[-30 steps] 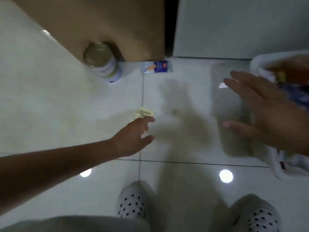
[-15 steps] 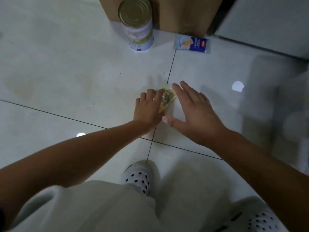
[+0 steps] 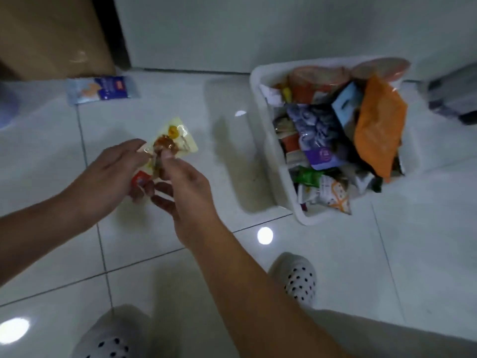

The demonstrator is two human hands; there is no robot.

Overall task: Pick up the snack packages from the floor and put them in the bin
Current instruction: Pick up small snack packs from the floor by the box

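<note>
A small yellow snack package (image 3: pixel 178 138) is held up above the floor between both hands. My left hand (image 3: pixel 108 177) holds its lower left part, where a red corner shows. My right hand (image 3: pixel 188 187) pinches its middle with thumb and fingers. To the right stands a white bin (image 3: pixel 260 104) heaped with several snack packages, an orange bag on top. A blue and white snack package (image 3: pixel 102 90) lies flat on the tiles at the upper left.
A brown cardboard box (image 3: pixel 54 34) stands at the upper left against a white wall (image 3: pixel 232 29). A pale can edge (image 3: pixel 6 109) shows at the far left. A dark object (image 3: pixel 454 99) sits at the right edge. My dotted slippers (image 3: pixel 299 280) are below.
The yellow package was lying on the floor with both hands at it; now it is lifted off the tiles in both hands. The view has swung right, bringing the bin in.
</note>
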